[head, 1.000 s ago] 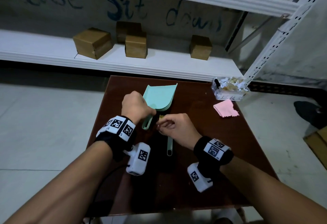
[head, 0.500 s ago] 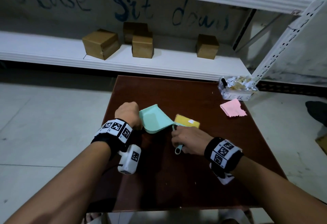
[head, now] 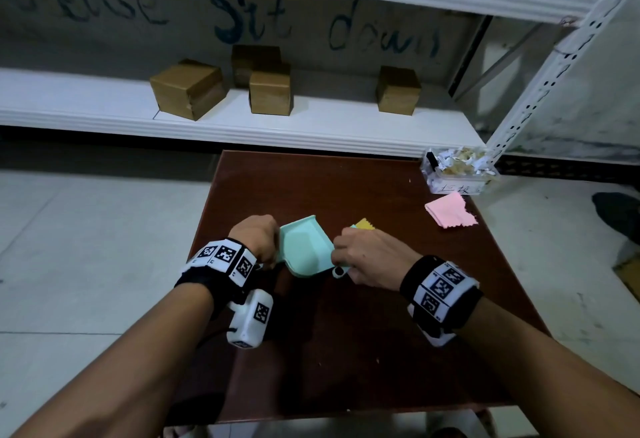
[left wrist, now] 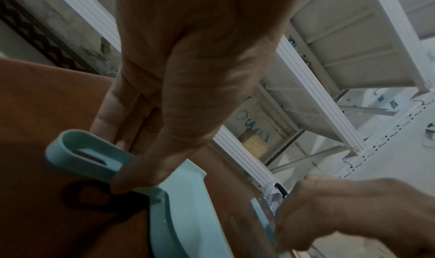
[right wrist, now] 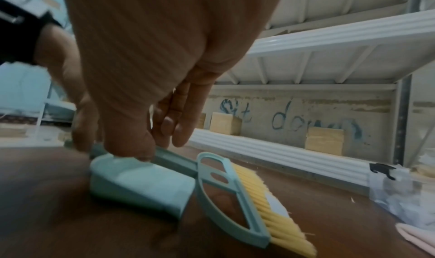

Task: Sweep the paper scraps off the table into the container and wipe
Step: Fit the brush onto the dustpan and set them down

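Note:
A mint-green dustpan point(head: 304, 250) is tilted above the middle of the brown table point(head: 346, 351). My left hand point(head: 266, 250) grips its looped handle point(left wrist: 84, 157), thumb on top. My right hand point(head: 343, 257) pinches the handle of a mint brush point(right wrist: 247, 197) with yellow bristles point(head: 363, 224), which pokes out to the right behind the pan. The brush lies against the pan's right side point(right wrist: 141, 183). A clear container point(head: 457, 171) full of paper scraps stands at the table's far right corner. A pink cloth point(head: 450, 211) lies just in front of it.
A white metal shelf point(head: 242, 126) runs behind the table and carries several cardboard boxes point(head: 188, 89). Its perforated upright point(head: 554, 67) rises beside the container. One tiny scrap point(head: 409, 180) lies left of the container. Pale floor tiles surround the table.
The dustpan lay flat with the brush tucked under it; now my left hand has lifted and tilted it, and my right hand has drawn the brush out to the right.

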`<move>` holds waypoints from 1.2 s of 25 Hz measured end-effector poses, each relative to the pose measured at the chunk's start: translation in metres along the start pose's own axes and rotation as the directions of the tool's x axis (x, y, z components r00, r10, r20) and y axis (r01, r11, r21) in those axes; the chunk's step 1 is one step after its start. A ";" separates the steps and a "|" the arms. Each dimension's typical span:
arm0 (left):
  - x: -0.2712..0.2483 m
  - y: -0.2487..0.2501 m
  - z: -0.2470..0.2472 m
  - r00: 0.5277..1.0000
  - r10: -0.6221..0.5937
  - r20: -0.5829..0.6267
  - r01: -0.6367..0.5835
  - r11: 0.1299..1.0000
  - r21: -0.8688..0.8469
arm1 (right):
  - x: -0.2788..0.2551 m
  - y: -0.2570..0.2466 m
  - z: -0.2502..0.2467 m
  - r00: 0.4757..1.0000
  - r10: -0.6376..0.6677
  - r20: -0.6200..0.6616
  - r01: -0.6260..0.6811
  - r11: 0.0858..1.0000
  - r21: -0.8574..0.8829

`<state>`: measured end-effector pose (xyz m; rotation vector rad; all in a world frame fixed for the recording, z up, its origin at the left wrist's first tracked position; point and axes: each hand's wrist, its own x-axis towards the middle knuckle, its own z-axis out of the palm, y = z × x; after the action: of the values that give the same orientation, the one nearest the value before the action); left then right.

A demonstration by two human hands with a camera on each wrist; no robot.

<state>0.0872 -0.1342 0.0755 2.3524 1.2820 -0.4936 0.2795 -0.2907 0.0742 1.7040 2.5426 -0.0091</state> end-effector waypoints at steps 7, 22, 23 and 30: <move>0.006 0.015 0.013 0.976 0.190 0.104 -0.195 0.980 0.036 | 0.020 -0.019 -0.009 0.967 -0.025 -0.255 0.048 0.995 0.087; 0.007 -0.001 0.008 0.973 0.205 0.102 -0.216 0.969 0.116 | 0.017 0.029 -0.044 0.560 0.772 -0.301 0.025 0.347 0.937; 0.007 -0.001 0.008 0.973 0.203 0.107 -0.216 0.969 0.123 | 0.015 0.032 -0.043 0.534 0.790 -0.303 0.018 0.347 0.938; 0.007 0.004 0.007 0.969 0.207 0.136 -0.225 0.965 0.136 | 0.016 0.039 -0.017 0.419 0.878 -0.233 -0.165 0.326 0.931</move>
<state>0.0935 -0.1345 0.0671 2.5064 0.9490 -0.6713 0.3081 -0.2599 0.0920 3.7041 2.0670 -0.7275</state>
